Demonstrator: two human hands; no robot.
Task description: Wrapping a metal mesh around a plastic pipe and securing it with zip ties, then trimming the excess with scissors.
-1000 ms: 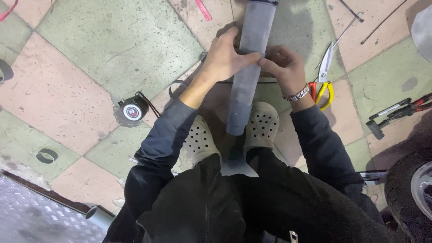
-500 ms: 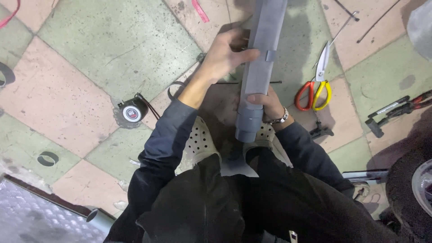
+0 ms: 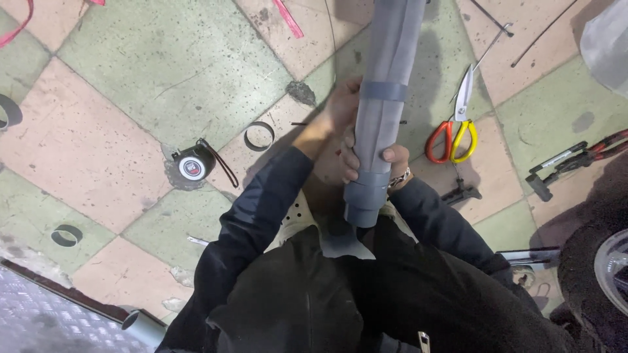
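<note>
Floor [image 3: 131, 72] is showing as diagonal tiles, pale green and pinkish, worn and speckled. Tape measure [image 3: 193, 167] with a dark strap is lying on the left-centre tiles. Dark ring [image 3: 260, 136] is sitting just right of it; another ring [image 3: 66, 235] is lying further left and nearer. Scissors [image 3: 454, 127] with one red and one yellow handle are lying to the right, blades pointing away. Small black part [image 3: 461, 193] is lying near their handles. Red-and-black clamp tool [image 3: 572, 160] is resting at the right edge. Thin black rods [image 3: 490, 19] are lying top right. Pink strip [image 3: 286, 17] is lying top centre.
</note>
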